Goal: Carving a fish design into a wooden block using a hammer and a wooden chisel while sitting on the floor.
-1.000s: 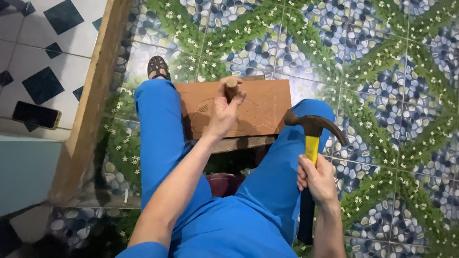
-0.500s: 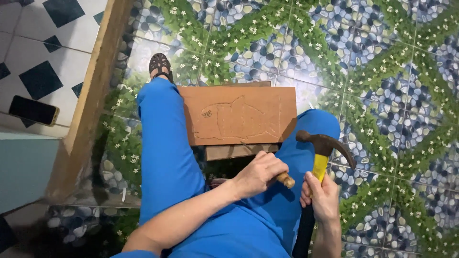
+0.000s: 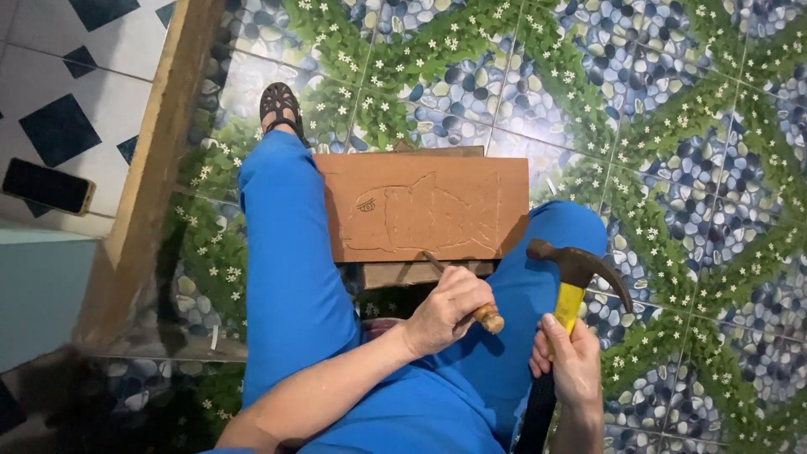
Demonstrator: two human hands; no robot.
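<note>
Tiled floor (image 3: 672, 101) with a pebble-and-flower print filled most of the view, a wooden threshold beam (image 3: 160, 168) ran down the left, and a dark phone (image 3: 46, 187) lay on the checkered tiles beyond it. The person sat in blue trousers (image 3: 290, 269), one sandalled foot (image 3: 277, 105) out front. A brown wooden board (image 3: 420, 206) with a fish outline cut into it rested across the knees on another piece of wood, not clamped to anything visible. The claw hammer (image 3: 574, 277) with a yellow neck was held upright by the right hand (image 3: 572, 366), which was wrapped shut on the dark grip, head raised near the right knee. The left hand (image 3: 450, 307) was closed around the wooden-handled chisel (image 3: 471, 298), blade tip touching the board's near edge. Risks, judged: the board could shift or tip off the legs under a blow, since only the lap carried it; a glancing strike could land on the left hand's knuckles, which sat just beside the chisel butt; the chisel could skid off the edge toward the thigh; a heavy blow might split the thin outline.
</note>
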